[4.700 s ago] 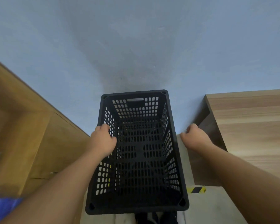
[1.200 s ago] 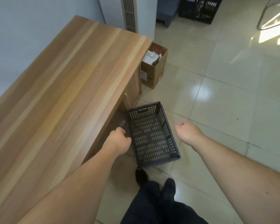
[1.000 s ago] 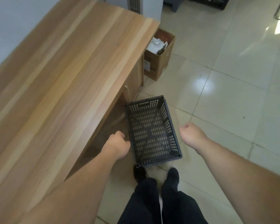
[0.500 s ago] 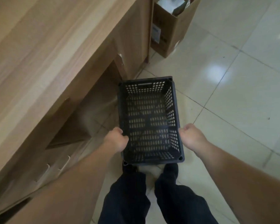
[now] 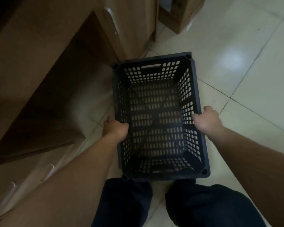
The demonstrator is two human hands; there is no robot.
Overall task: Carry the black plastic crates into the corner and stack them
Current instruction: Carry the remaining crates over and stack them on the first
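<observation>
A black plastic crate (image 5: 156, 115) with perforated walls and floor sits open and empty in front of my legs, over the pale tiled floor. My left hand (image 5: 116, 128) is closed over its left long rim, thumb inside. My right hand (image 5: 206, 119) grips the right long rim the same way. I cannot tell whether the crate rests on the floor or is lifted off it.
A wooden desk (image 5: 39, 66) with a dark knee opening and drawer handles fills the left. A cardboard box (image 5: 180, 13) stands on the floor at the top, past the desk end. Tiled floor (image 5: 252, 71) stretches to the right. My dark trousers (image 5: 170, 203) are at the bottom.
I turned from the crate in the corner to this one beside the desk and bent down. Both hands went from hovering beside it to closing on its long rims.
</observation>
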